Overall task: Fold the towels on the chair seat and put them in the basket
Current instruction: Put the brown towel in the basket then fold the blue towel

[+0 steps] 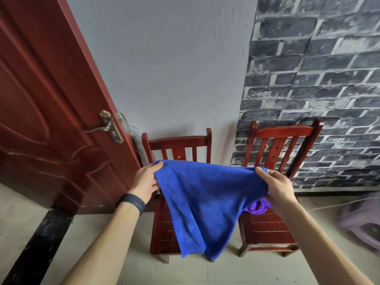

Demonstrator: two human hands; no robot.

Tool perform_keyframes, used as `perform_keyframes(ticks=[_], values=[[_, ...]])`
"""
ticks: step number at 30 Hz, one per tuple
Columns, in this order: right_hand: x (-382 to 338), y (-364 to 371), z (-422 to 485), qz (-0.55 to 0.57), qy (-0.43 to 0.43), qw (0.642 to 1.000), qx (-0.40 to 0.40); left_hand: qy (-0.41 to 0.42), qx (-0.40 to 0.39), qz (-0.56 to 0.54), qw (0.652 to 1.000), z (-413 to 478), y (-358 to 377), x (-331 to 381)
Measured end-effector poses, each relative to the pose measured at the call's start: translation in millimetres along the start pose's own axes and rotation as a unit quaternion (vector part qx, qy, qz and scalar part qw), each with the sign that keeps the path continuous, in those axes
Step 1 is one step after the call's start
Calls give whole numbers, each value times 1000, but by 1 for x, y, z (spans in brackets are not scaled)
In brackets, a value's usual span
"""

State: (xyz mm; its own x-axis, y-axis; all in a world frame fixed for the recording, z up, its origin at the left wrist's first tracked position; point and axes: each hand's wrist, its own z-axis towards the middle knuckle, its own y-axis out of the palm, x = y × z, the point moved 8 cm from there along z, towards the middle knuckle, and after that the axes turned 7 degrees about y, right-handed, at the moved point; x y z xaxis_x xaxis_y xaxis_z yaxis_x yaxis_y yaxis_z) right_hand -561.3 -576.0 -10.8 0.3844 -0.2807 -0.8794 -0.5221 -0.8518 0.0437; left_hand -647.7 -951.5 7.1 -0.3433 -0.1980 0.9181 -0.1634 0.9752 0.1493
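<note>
Blue towel [205, 202] is hanging in the air before two wooden chairs, stretched by its top corners, presumably for folding. Left hand [146, 182] and right hand [276, 185] are each pinching a corner. Purple towel [258, 207] is lying on the right chair seat [267, 227]. No basket is showing; a red door [51, 120] is standing at left.

The towel [205, 202] is bright blue; a purple cloth [258, 207] shows behind it. Both chairs [273, 227] and the door [51, 112] are reddish-brown. One wall [164, 68] is plain grey, the other [329, 68] a dark grey brick pattern. The wristband [131, 202] is black.
</note>
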Motion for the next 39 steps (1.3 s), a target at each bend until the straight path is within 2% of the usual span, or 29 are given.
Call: perform_keyframes(ticks=[4,8,10,12,13,14,16,17,19,20,22,24,26,28,29,30,31,33,37,39], values=[[-5,-3,8,-45,-4,999,-15,-2,-39,70,997,-1,-13,-2],[-7,19,11,-137,-17,986,-89,-14,-36,45,998,2,-19,-7],[0,33,11,-270,-25,951,-148,10,-26,61,998,5,-24,-6],[9,46,10,-427,-41,884,-185,45,-1,126,991,12,-38,-4],[12,50,12,-488,-55,853,-178,76,1,207,975,17,-46,-1],[12,53,14,-531,-73,830,-157,112,-6,312,943,22,-53,3],[12,58,19,-574,-113,805,-102,162,-21,492,855,24,-60,7],[11,59,21,-577,-133,803,-71,171,-16,520,837,24,-64,7],[10,58,25,-541,-149,828,-6,171,1,491,854,27,-75,5],[10,58,25,-525,-144,839,21,157,14,437,885,31,-83,2],[14,61,24,-532,-116,837,54,100,30,308,946,38,-95,-8],[23,64,24,-527,-73,844,65,56,38,231,971,44,-104,-17],[32,68,23,-440,-25,897,49,37,55,187,980,46,-111,-20],[45,77,19,-268,49,962,-16,11,57,134,989,46,-117,-21],[49,83,14,-200,83,975,-57,0,44,114,993,45,-119,-21],[50,88,10,-177,95,975,-92,-5,24,110,994,44,-120,-20],[49,93,8,-200,79,970,-112,-1,-1,122,993,43,-120,-18],[40,97,9,-316,-1,944,-93,31,-40,195,979,43,-123,-15],[27,115,4,-507,-145,849,-29,131,-29,380,915,45,-137,-10],[29,120,2,-525,-167,835,-5,161,3,467,869,45,-146,-10]])
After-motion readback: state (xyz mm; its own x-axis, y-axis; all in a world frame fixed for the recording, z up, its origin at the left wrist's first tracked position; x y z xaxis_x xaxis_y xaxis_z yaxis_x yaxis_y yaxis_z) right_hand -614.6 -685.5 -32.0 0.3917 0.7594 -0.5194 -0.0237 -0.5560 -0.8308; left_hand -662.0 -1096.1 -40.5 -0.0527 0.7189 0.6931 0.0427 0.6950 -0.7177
